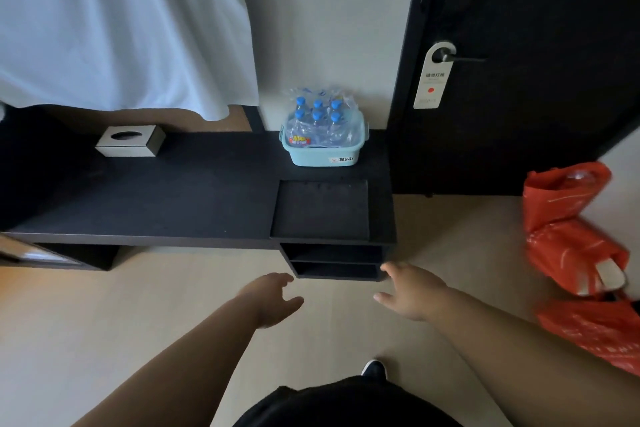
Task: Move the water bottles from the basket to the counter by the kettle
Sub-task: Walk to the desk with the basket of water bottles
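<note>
Head view puts us standing on pale flooring before a long black table (173, 198), with both our bare arms stretched forward and low. Our left hand (273, 298) hangs at about 7 o'clock of the frame's centre, fingers spread and curled slightly, holding nothing; its grip is apart. Our right hand (412, 291) sits at about 5 o'clock, also spread with the fingers loose, empty, its grip apart too. Both hands are short of the table's front edge, hovering over the floor just below a small open shelf unit (337, 262) under the table's right end.

At 12 o'clock from our hands, near the table's back edge and against the white wall, stands a light blue basket (323, 152). Inside it we see six water bottles (317, 118) with blue caps, upright in two rows of three, wrapped in clear plastic film. Between the basket and the front edge lies a shallow black tray (320, 210).

At 10 o'clock rests a silver tissue box (130, 141), with a white curtain (114, 21) hanging above it. At 2 o'clock stands a dark door (519, 107) carrying a white hanger tag (433, 76) on its handle. At 3 o'clock, orange bags (571, 229) lie on the floor.
</note>
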A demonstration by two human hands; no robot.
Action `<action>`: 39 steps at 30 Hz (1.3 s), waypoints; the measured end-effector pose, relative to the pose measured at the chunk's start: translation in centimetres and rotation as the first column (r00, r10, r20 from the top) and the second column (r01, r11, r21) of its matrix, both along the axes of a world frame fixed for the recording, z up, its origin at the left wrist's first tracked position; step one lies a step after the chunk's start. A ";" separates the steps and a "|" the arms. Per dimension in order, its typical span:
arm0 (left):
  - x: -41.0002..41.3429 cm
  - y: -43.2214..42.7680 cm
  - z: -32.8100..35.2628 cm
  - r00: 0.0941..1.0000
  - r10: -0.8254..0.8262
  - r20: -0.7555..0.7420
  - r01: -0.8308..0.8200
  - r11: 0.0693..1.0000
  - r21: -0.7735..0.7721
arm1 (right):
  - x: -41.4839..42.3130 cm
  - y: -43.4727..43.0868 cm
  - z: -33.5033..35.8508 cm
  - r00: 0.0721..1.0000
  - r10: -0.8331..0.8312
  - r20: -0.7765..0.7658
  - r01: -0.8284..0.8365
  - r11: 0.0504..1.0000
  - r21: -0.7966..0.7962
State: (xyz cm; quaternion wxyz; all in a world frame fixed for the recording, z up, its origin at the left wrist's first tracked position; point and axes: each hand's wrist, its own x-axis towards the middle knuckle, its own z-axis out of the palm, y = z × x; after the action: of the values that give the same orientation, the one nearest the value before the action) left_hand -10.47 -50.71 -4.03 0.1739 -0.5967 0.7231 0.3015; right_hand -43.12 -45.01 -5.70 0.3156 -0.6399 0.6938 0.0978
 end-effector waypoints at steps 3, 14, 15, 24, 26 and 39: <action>-1.5 -0.8 -0.5 1.000 0.011 0.004 -0.011 1.000 0.000 | -1.6 -2.6 -0.1 1.000 -0.014 0.024 0.014 1.000 -0.005; -2.5 -7.8 -1.2 0.998 0.061 -0.002 -0.061 0.998 -0.005 | -2.8 -8.4 -1.1 0.993 -0.055 0.099 0.052 0.998 0.034; -2.6 -8.6 -1.4 0.998 0.058 -0.009 -0.058 0.998 -0.007 | -2.7 -9.0 -1.2 0.993 -0.065 0.098 0.063 0.998 0.028; -1.6 -17.8 -2.8 0.998 0.018 -0.061 -0.016 0.999 0.033 | -1.5 -17.3 -0.8 0.988 -0.137 0.075 0.136 0.991 0.015; -0.9 -20.9 -2.8 0.998 0.002 -0.061 0.000 0.999 0.037 | -0.8 -19.5 -0.6 0.986 -0.154 0.068 0.153 0.988 0.013; 3.8 -35.1 -3.5 0.991 -0.114 -0.064 0.117 0.992 0.043 | 4.7 -30.1 -0.3 0.963 -0.260 0.073 0.260 0.966 0.014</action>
State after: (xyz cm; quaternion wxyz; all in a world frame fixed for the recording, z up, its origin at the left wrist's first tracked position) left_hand -6.67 -85.80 -7.54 0.1824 -0.5401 0.7542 0.3260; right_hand -38.39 -75.15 -6.04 0.3526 -0.5459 0.7593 0.0329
